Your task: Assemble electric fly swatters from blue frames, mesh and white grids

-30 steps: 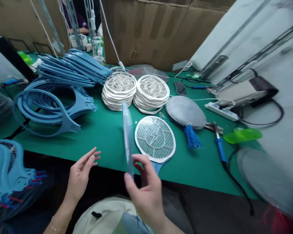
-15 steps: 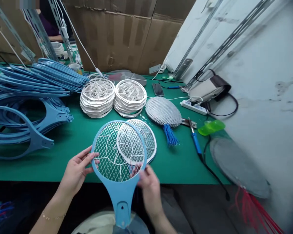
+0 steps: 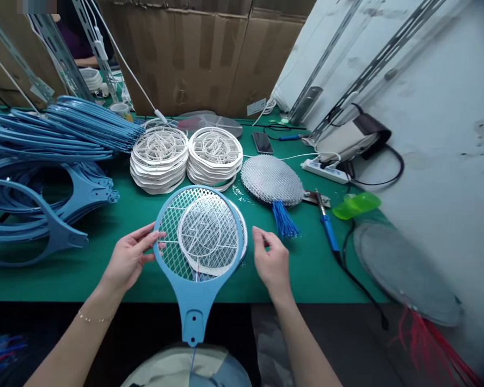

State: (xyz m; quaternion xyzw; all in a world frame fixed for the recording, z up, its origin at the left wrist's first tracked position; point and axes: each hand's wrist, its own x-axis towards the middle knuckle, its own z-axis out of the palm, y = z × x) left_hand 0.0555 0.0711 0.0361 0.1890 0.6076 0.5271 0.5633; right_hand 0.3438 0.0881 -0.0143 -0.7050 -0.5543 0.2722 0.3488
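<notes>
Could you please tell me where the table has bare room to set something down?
Two patches of green table: between the right hand and the soldering iron, and between the blue frames and the left hand. The back is crowded around the white stacks.

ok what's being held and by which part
The left hand holds the blue racket by its rim's left side; nothing shows in the right hand.
</notes>
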